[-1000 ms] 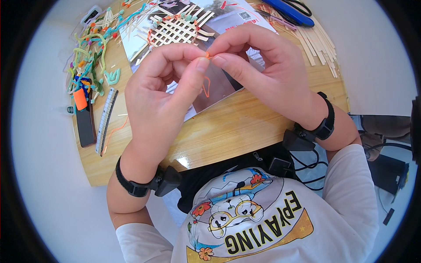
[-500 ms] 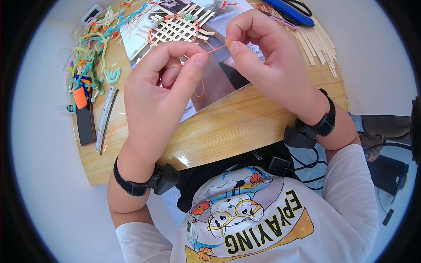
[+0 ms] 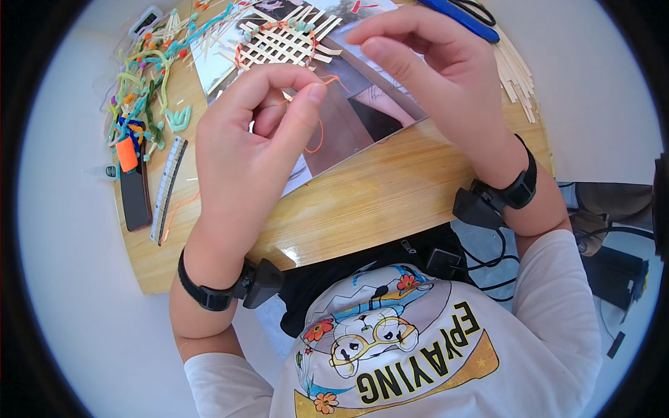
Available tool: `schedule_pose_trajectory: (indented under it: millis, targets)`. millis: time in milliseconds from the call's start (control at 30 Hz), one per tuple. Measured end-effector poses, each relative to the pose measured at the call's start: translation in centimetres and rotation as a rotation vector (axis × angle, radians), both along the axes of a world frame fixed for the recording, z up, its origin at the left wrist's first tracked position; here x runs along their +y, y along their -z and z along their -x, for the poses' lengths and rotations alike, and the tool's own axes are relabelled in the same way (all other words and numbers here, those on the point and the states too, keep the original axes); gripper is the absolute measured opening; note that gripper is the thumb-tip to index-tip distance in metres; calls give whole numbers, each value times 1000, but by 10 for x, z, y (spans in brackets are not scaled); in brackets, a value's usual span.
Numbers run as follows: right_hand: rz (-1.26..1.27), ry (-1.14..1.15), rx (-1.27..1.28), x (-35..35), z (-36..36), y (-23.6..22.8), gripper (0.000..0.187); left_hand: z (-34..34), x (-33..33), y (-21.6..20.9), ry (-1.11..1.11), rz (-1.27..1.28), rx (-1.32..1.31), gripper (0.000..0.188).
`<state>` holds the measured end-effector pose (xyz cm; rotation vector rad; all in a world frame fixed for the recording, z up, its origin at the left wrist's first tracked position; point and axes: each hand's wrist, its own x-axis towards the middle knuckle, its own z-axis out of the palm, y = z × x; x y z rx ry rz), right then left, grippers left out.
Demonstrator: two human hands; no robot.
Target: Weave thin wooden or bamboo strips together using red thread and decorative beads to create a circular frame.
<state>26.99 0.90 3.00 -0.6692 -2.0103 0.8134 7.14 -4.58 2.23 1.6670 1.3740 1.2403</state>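
Observation:
Thumb and index finger of my left hand pinch a thin orange cord; one loose end loops below the fingertips and another sticks out to the right. My right hand is raised off to the right, its thumb and index finger apart, with nothing visible in them. Just beyond my left hand lies a lattice of pale flat strips, woven crosswise and ringed with orange cord and light green beads or knots. It rests on a glossy sheet printed with pictures.
To the left are a heap of coloured fuzzy stems, a ruler, a dark phone-like slab and an orange block. Loose pale strips and a blue-and-black tool lie at the far right of the wooden table.
My right hand has let go of the orange cord and moved away to the right, its fingers parting. My left hand keeps its pinch, nearly still.

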Motion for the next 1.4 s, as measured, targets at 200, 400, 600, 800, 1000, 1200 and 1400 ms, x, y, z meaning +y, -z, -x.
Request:
schedule_pose_trajectory:
  millis: [200, 400, 600, 800, 1000, 1200, 1400]
  targets:
    - [-197, 80, -84, -4, 11, 12, 19, -5, 0, -2, 22, 36, -33, 12]
    - [-218, 88, -137, -6, 12, 12, 13, -5, -2, -3, 28, 42, -8, 11]
    - [-144, 122, -134, -7, 15, 16, 8, -3, -2, -2, 58, 55, -38, 10]
    - [-109, 129, -148, -5, 13, 17, 10, -2, -2, -2, 73, 100, -130, 11]
    - [-47, 164, -232, 3, 8, 19, 14, 1, 1, 3, 47, 42, -118, 10]
    - [-60, 29, -230, 6, -9, -10, 25, 2, 2, 2, 15, 28, -26, 10]
    - [-105, 68, -56, 2, 13, 18, 9, -1, 1, -4, 31, 61, -62, 11]
